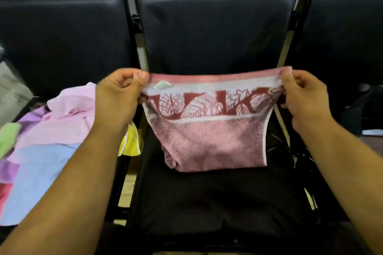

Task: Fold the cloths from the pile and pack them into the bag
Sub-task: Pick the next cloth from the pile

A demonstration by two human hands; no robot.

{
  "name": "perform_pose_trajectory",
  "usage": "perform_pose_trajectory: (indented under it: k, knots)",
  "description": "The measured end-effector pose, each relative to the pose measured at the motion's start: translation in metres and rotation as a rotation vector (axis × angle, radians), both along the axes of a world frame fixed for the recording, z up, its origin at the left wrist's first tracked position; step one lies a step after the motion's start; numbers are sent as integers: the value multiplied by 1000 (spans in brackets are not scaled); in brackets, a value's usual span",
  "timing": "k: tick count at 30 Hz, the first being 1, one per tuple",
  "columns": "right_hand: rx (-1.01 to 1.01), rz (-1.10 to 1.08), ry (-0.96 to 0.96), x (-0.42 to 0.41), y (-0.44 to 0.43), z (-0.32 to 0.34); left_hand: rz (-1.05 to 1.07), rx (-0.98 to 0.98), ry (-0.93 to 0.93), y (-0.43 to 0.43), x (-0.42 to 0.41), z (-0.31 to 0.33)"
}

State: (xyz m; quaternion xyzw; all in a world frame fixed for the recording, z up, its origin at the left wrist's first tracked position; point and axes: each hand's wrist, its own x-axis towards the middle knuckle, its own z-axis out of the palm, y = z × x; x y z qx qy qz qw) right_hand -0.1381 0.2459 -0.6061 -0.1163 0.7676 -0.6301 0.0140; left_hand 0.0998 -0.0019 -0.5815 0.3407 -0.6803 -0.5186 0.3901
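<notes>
Black padded seat (pixel 207 203) across centre and lower frame: use as the flat bed for folding. Left of frame, pile of cloths (pixel 51 130), pink, blue, purple, green and yellow, loose and unfolded. Bag not identifiable anywhere in view. Mid-frame, pink terry towel (pixel 211 143) with dark red leaf band, held up by its top edge over the seat, lower part hanging; contact with seat unclear. Judged mid-fold: keep top edge taut and level, match corners, lower onto seat, smooth flat before the next fold; a sagging middle likely to skew it. Left hand (pixel 118 97) at towel's upper left corner, right hand (pixel 304 97) at upper right corner. Fingers (pixel 141 77) curled tight, thumb against fingertips, pinching cloth on both sides; nothing else held. Small pale tag (pixel 162 84) just beside the left pinch.
</notes>
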Motion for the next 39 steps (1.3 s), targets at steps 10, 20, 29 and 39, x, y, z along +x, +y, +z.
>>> perform_pose_trajectory:
  k: [10, 20, 29, 39]
  knots:
    - [270, 148, 171, 27, 50, 76, -183, -104, -268, 25, 50, 82]
    - [34, 167, -197, 43, 57, 85, -186, 32, -281, 12, 57, 76]
    - [-181, 198, -127, 35, 25, 148, -78, -97, -38, 2, 43, 141]
    - [-64, 201, -168, 84, 80, 63, -131, -304, -312, 41, 110, 65]
